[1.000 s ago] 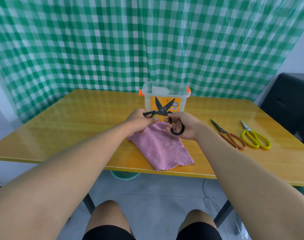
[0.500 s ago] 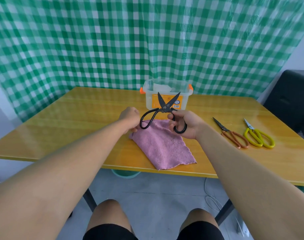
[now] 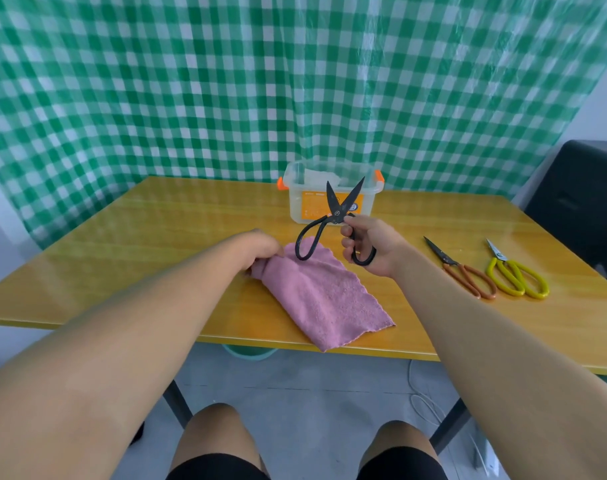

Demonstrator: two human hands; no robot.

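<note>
Progress report, for what it's worth: I'd call this roughly the early-middle of the job. My right hand (image 3: 371, 247) had its fingers curled through one loop of the black metal scissors (image 3: 336, 213), holding them up with the blades spread wide and pointing away from me. The other loop hung free. The pair was just above the far edge of the pink fuzzy cloth (image 3: 322, 299), not touching it as far as I could tell.

My left hand (image 3: 260, 249) was at the cloth's far-left corner, fingers bunched on the fabric so that the corner had rolled up a bit. So the hands were apart, one on each thing.

My guess was that the wipe-down of those blades hadn't properly happened yet, since cloth and steel weren't meeting.

Well to the right of the cloth, the orange-handled scissors (image 3: 464, 271) and the yellow-handled scissors (image 3: 516, 275) lay side by side on the yellow wooden table (image 3: 156, 237), nobody touching them. Just behind the cloth sat the clear plastic box with orange latches (image 3: 305, 202).
</note>
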